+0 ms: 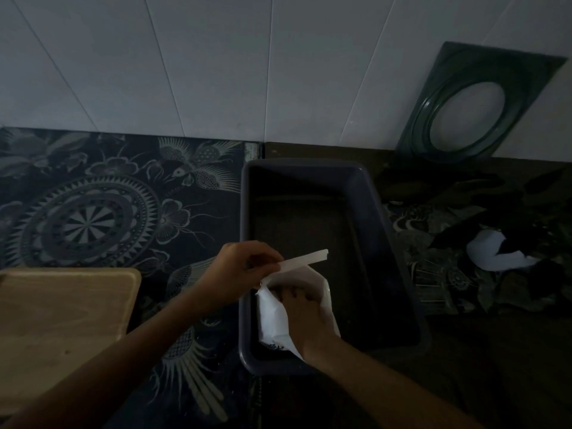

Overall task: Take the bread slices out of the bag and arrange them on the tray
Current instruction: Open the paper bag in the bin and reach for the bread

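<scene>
A white plastic bread bag point(274, 317) lies in the near left corner of a dark rectangular tray point(399, 261). My left hand point(238, 267) pinches the bag's upper flap and holds its mouth open. My right hand point(301, 314) reaches inside the bag, its fingers seen through the plastic. No bread slice is visible in the dim light, so I cannot tell whether the fingers hold anything. The rest of the tray's floor is bare.
A wooden cutting board point(62, 323) sits at the near left on a patterned dark cloth point(93, 212). A dark green frame with an oval hole point(470, 103) leans on the white wall at back right. Crumpled white paper point(495, 250) lies right of the tray.
</scene>
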